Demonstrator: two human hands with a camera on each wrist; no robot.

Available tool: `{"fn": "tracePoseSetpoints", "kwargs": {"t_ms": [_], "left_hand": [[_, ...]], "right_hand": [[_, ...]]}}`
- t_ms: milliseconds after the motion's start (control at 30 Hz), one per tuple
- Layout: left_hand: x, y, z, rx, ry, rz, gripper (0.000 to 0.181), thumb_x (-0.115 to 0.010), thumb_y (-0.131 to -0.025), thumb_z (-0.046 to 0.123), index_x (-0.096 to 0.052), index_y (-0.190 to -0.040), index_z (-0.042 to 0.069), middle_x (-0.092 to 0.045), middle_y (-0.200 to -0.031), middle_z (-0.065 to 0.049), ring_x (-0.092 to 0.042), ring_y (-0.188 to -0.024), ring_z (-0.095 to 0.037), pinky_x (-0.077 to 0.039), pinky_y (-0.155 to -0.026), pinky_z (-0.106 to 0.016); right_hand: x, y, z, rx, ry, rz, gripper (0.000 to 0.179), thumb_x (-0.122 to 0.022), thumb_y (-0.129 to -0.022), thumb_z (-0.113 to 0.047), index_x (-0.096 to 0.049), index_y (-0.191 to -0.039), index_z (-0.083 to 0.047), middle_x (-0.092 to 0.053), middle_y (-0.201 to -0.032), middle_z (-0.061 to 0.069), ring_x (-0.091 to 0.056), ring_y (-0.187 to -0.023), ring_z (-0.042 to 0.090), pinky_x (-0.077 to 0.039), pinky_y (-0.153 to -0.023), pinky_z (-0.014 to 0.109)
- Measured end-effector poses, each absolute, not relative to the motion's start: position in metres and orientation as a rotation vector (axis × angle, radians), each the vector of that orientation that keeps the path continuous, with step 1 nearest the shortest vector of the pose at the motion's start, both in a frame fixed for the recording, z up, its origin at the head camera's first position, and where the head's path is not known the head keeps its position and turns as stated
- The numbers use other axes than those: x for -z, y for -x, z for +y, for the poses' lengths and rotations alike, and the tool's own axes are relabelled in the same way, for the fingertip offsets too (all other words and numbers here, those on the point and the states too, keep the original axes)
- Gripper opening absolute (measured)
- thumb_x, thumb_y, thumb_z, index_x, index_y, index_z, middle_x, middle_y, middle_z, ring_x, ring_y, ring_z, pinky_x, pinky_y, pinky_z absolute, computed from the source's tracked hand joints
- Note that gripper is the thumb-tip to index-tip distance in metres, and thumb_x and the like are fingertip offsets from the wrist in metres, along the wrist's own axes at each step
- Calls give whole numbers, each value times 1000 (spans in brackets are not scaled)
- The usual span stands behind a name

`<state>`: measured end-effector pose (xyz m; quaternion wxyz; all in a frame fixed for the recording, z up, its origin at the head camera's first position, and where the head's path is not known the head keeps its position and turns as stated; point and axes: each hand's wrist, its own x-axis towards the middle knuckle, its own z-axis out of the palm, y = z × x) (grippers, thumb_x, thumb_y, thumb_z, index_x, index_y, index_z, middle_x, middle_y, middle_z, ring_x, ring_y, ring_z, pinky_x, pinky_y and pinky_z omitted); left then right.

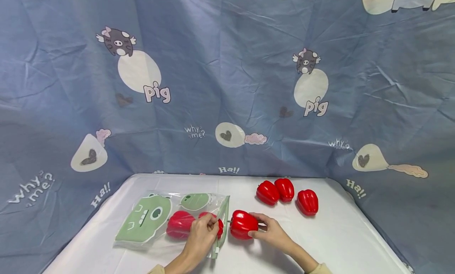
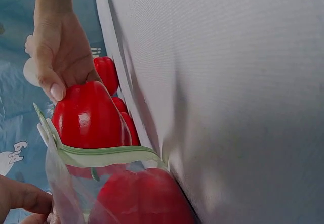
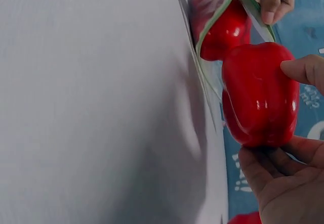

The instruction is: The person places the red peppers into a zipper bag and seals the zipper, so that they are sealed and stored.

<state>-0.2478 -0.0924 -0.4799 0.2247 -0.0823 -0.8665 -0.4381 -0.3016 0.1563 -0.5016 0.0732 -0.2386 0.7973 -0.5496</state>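
Observation:
A clear zip bag (image 1: 142, 220) with green cartoon prints lies on the table's left half, its green-edged mouth facing right. Inside it are two red bell peppers, one (image 1: 179, 225) deeper and one (image 2: 144, 198) near the mouth. My left hand (image 1: 203, 234) pinches the bag's upper film close to the opening and lifts it. With thumb and fingers my right hand (image 1: 271, 232) grips another red bell pepper (image 3: 260, 92) right at the mouth, stem end toward the bag. In the left wrist view only the fingers (image 2: 25, 198) of my left hand show.
Three more red bell peppers, the left one (image 1: 268, 193), the middle one (image 1: 284, 190) and the right one (image 1: 307, 202), lie at the back right of the white table (image 1: 341, 234). A blue printed curtain (image 1: 227, 88) hangs behind the table and along its sides.

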Motion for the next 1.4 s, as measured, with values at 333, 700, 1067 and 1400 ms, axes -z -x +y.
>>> {"fn": "tracePoseSetpoints", "kwargs": {"t_ms": [333, 700, 1067, 1400], "left_hand": [[480, 248, -92, 1207, 226, -2379, 9, -66, -79, 1, -65, -74, 9, -54, -59, 10, -46, -56, 2, -42, -55, -17], [482, 249, -90, 1247, 245, -2358, 8, -66, -79, 0, -66, -75, 7, -55, -61, 10, -47, -56, 3, -44, -52, -17], [482, 249, -90, 1239, 262, -2342, 9, -68, -78, 0, -69, -75, 9, -54, -61, 11, -47, -56, 3, -43, -53, -17], [483, 249, -91, 1218, 283, -2354, 5, -68, -80, 1, -70, -80, 6, -56, -64, 9, -47, -59, 3, -44, -54, -17]], "right_hand": [[503, 301, 145, 1620, 744, 2388, 59, -74, -83, -18, -51, -135, 0, -56, -134, 19, -60, -115, 33, -52, -92, 38], [504, 300, 137, 1637, 793, 2401, 57, -75, -83, -21, -53, -132, -1, -60, -128, 18, -61, -112, 30, -53, -91, 35], [507, 300, 132, 1659, 758, 2400, 55, -75, -83, -21, -54, -130, -1, -60, -127, 19, -63, -110, 31, -53, -89, 33], [509, 300, 125, 1644, 781, 2388, 56, -74, -83, -22, -54, -131, 0, -59, -129, 18, -62, -111, 32, -53, -89, 32]]}}
